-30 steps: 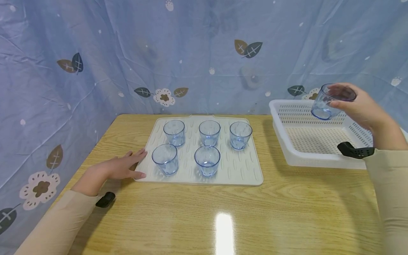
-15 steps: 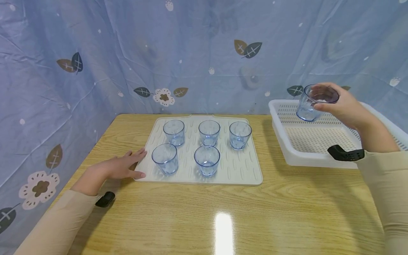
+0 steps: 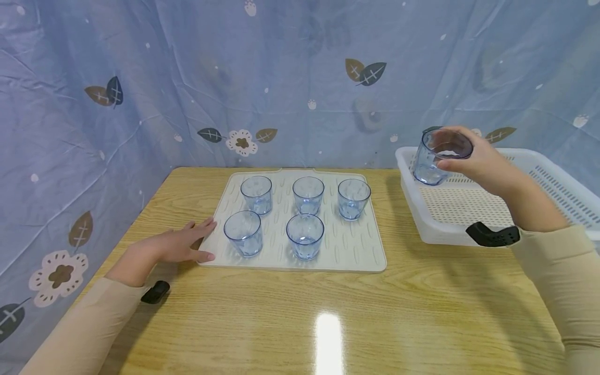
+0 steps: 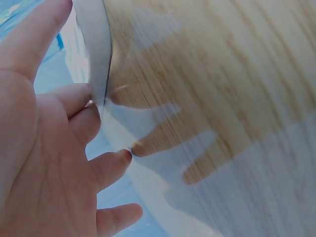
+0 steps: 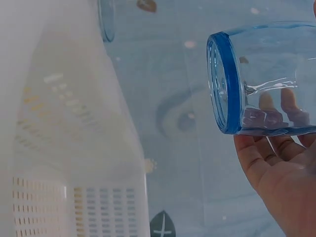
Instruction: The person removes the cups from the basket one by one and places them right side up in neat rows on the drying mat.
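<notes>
My right hand (image 3: 485, 164) grips a clear blue drinking glass (image 3: 430, 164) near its rim, holding it up over the left side of a white basket (image 3: 422, 226). In the right wrist view the fingers curl round the wall of the glass (image 5: 276, 79), its thick blue base pointing at the basket. At the left, my left hand (image 3: 180, 246) rests with spread fingers on the left edge of a white ridged drying mat (image 3: 347, 255). The left wrist view shows the left hand (image 4: 64, 138) by the mat's edge (image 4: 96, 49). Several matching glasses (image 3: 305, 242) stand upright on the mat.
The basket, with slotted walls, stands to the right of the mat on a wooden table (image 3: 262, 323). A blue patterned curtain (image 3: 300, 83) hangs behind and to the left. Along the mat's back row, one glass (image 3: 353, 203) is closest to the basket.
My right hand has carried the glass leftward and slightly down, from over the basket's middle to above its left wall. The left hand and the glasses on the mat stay put.
</notes>
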A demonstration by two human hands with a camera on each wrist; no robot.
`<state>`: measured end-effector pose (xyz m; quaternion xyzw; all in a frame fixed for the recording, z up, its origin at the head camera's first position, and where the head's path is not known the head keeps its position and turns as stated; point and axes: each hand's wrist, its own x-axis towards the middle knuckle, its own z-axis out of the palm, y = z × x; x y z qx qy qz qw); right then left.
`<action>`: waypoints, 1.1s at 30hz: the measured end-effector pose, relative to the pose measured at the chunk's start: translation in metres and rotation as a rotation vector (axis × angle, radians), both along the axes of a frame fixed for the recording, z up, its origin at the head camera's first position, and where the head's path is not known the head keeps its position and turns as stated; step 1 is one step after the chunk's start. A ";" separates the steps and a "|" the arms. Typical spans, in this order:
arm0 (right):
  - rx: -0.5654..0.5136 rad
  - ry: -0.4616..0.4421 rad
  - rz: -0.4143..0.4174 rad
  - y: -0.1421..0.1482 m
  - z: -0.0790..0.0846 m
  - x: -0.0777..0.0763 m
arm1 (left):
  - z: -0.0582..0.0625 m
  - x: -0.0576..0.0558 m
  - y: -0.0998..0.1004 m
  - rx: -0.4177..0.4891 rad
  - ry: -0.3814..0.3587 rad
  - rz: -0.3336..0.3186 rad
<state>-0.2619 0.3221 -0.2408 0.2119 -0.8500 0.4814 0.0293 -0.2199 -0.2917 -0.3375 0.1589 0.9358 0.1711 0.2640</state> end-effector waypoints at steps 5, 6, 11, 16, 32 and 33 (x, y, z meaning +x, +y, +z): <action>-0.047 -0.009 0.026 -0.011 0.001 0.005 | 0.000 -0.001 0.000 0.002 -0.004 -0.003; -0.049 -0.010 0.023 -0.014 0.001 0.006 | 0.001 0.000 0.000 0.004 -0.006 -0.001; -0.080 -0.028 0.031 -0.029 0.000 0.012 | 0.002 0.001 0.000 0.005 -0.005 -0.003; -0.116 -0.037 0.072 -0.045 -0.004 0.019 | 0.002 0.002 0.000 0.004 -0.002 -0.008; -0.222 -0.083 0.219 -0.078 -0.024 0.033 | 0.000 0.000 -0.001 0.009 -0.001 -0.004; -0.239 -0.085 0.234 -0.080 -0.025 0.033 | 0.000 0.000 -0.001 0.012 -0.002 -0.004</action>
